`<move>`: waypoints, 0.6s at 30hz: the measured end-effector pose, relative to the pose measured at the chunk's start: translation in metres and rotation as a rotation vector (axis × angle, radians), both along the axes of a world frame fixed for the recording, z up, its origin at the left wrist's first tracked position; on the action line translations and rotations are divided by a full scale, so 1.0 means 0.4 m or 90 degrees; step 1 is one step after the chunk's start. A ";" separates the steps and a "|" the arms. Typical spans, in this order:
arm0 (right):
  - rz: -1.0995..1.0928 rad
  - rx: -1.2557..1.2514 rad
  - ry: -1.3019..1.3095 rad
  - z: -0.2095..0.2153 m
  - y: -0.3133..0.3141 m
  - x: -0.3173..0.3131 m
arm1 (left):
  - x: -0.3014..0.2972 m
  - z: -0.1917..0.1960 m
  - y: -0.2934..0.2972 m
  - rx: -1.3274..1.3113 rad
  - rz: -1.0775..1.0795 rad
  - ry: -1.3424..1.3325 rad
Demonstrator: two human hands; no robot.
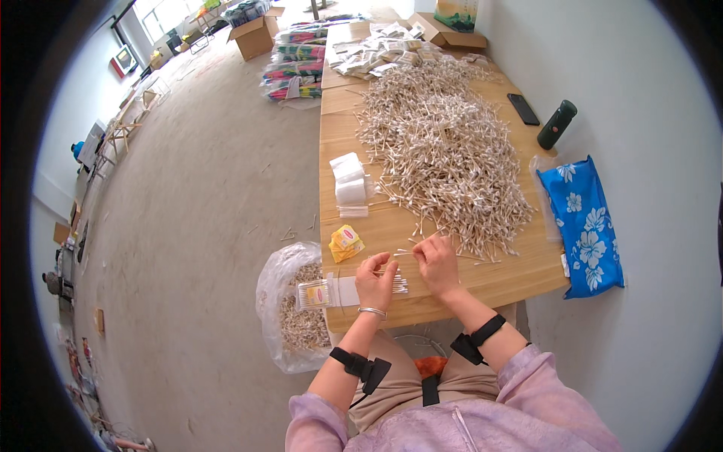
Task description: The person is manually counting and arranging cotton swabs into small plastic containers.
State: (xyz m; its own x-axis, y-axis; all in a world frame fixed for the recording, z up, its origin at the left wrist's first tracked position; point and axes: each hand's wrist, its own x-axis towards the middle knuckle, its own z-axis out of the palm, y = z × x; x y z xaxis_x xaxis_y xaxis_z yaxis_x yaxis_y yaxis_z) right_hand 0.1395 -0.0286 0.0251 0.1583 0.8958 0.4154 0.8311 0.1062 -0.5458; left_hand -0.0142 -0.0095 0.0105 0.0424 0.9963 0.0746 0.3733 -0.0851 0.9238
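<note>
My left hand (pixel 376 283) is curled over a small bunch of cotton swabs (pixel 400 284) near the table's front edge, their white tips poking out to its right. Fingers pinched, my right hand (pixel 437 260) holds a single cotton swab (pixel 404 251) that points left toward the other hand. Just beyond it rises a large heap of loose cotton swabs (pixel 444 143). Left of my left hand, a clear packet of swabs (pixel 314 294) with a yellow label overhangs the table's left edge. Several yellow cards (pixel 346 242) lie in a small pile behind it.
Clear plastic sleeves (pixel 349 184) lie along the left side of the wooden table (pixel 354 313). A large clear bag (pixel 271 290) of swabs stands below that edge. To the right are a blue flowered pack (pixel 584 226), a dark bottle (pixel 557 124) and a phone (pixel 523 109). Filled packets (pixel 380 51) lie far back.
</note>
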 end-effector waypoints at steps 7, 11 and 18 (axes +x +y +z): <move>0.017 0.013 0.084 0.007 -0.014 -0.016 | 0.031 0.004 0.006 -0.141 -0.003 -0.258; 0.061 0.042 0.146 0.027 -0.030 -0.054 | 0.022 0.008 0.003 -0.217 0.003 -0.370; 0.115 -0.079 0.312 0.050 -0.050 -0.061 | -0.005 0.030 -0.012 -0.184 -0.020 -0.410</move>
State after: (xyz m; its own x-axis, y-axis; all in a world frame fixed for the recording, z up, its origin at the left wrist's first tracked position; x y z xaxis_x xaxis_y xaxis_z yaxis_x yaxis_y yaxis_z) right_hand 0.1152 -0.0487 0.0451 0.1461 0.9645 0.2200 0.4497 0.1333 -0.8832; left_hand -0.0163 -0.0142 0.0224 0.1084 0.9789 -0.1732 -0.2533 0.1956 0.9474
